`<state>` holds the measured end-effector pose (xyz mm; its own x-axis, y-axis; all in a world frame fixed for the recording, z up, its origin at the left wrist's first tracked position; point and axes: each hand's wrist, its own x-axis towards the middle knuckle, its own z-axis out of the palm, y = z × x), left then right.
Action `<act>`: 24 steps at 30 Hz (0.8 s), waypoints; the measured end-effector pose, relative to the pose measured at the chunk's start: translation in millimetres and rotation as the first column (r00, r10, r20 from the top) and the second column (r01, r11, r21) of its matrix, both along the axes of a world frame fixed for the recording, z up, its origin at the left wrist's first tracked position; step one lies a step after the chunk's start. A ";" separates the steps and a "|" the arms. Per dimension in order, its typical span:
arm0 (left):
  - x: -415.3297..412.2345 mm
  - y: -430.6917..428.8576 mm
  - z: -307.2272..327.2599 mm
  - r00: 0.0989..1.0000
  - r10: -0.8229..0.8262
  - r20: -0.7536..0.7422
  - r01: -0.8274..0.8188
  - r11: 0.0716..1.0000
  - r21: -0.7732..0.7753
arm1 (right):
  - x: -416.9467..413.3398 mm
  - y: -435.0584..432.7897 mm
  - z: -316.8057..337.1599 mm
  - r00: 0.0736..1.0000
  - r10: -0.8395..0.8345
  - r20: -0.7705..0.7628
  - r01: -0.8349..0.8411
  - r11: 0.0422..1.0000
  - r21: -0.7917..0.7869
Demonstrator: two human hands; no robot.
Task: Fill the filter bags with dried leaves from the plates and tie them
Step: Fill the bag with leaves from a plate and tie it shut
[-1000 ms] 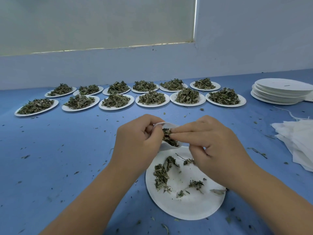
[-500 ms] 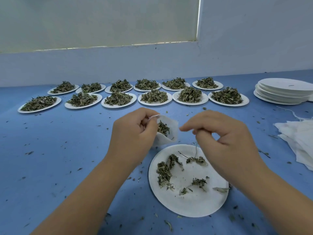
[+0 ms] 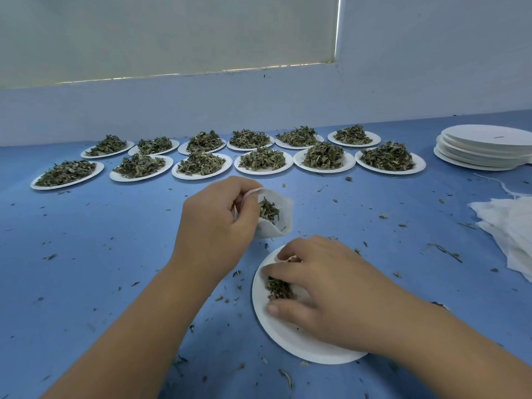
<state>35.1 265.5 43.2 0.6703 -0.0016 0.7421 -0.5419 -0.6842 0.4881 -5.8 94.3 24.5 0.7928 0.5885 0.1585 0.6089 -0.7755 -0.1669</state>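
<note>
Bag (image 3: pixel 275 217): held open by L hand (image 3: pixel 213 226), above table (image 3: pixel 86 269) middle, some leaves inside.
R hand (image 3: pixel 325 286): leaves (image 3: pixel 277 287) pinched on near plate (image 3: pixel 290 338).
Full plates (image 3: pixel 201 162): lined up w/ leaves by far edge.

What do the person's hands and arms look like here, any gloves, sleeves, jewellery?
Both hands are bare: no gloves on the left hand or the right hand. Both forearms are uncovered as far as the picture's lower edge, so no sleeve shows. No watch, ring, bracelet or marking is visible. The one nail in clear view, on the right thumb, is short and unpainted.
</note>
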 end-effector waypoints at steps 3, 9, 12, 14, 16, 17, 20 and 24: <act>0.5 -0.2 -0.8 1.000 -0.001 0.006 0.000 1.000 0.016 | -0.5 0.0 1.3 1.000 0.011 -0.018 -0.011 1.000 0.003; 2.1 0.9 -1.4 1.000 0.002 0.005 -0.002 1.000 0.021 | -0.9 -1.2 1.1 1.000 0.007 -0.021 -0.007 1.000 0.027; 2.6 1.2 -1.7 1.000 0.007 0.009 -0.007 0.999 0.034 | -0.1 -1.8 -2.5 1.000 0.007 -0.018 -0.007 1.000 -0.016; 2.8 1.6 -1.5 1.000 0.009 0.013 -0.009 0.999 0.043 | 0.4 -1.9 -4.6 1.000 0.016 -0.027 -0.016 1.000 -0.002; 3.0 1.7 -1.4 1.000 0.006 0.010 -0.007 0.998 0.054 | 0.6 -1.7 -5.1 0.998 0.024 -0.053 -0.022 1.000 0.022; 3.0 1.7 -1.4 1.000 0.005 0.008 -0.006 0.998 0.061 | 0.5 -1.5 -4.8 0.997 0.027 -0.073 -0.024 0.999 0.035; 2.9 1.5 -1.7 1.000 0.003 0.002 -0.004 0.997 0.075 | 0.2 -1.6 -2.7 0.991 0.037 -0.126 -0.031 0.998 0.046; 2.5 0.7 -2.0 1.000 -0.008 0.000 0.008 0.997 0.079 | -0.4 -1.4 0.9 0.988 0.020 -0.155 -0.017 1.000 0.022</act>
<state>37.5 266.2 41.3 0.6701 -0.0660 0.7393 -0.5476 -0.7163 0.4324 -6.2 92.9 25.5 0.7977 0.6013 0.0463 0.5887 -0.7597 -0.2762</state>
